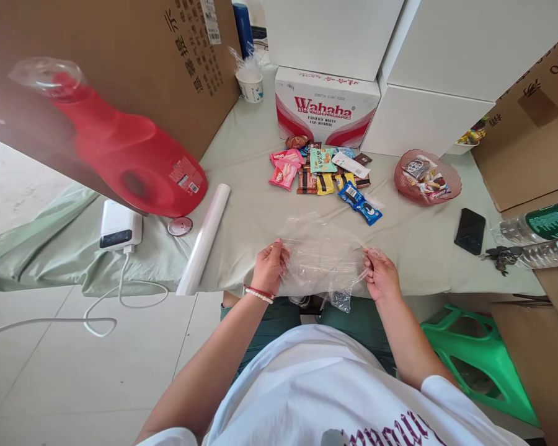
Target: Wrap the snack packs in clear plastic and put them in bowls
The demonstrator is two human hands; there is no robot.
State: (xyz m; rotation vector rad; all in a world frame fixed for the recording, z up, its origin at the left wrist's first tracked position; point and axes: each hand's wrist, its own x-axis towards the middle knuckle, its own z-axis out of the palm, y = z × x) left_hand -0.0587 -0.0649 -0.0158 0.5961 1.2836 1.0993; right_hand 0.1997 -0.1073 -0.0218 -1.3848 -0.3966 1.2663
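A sheet of clear plastic film (323, 257) is stretched between my two hands over the front edge of the cloth-covered table. My left hand (270, 266), with red and white bracelets at the wrist, pinches the film's left side. On the other side my right hand (380, 272) grips the film between thumb and fingers. A crumpled end of it hangs below the table edge. Beyond the film lies a heap of wrapped snacks (323, 161), with blue packets (360, 203) closest to me. A roll of plastic film (204, 238) rests left of my left hand.
A red jug (134, 148) and a white power bank (121, 226) with a cable are at the left. Behind the snacks stands a Wahaha carton (325, 105). To the right are a pink bowl (402, 189) of snacks, a phone (470, 231), plastic bottles (551, 222) and a green stool (502, 365).
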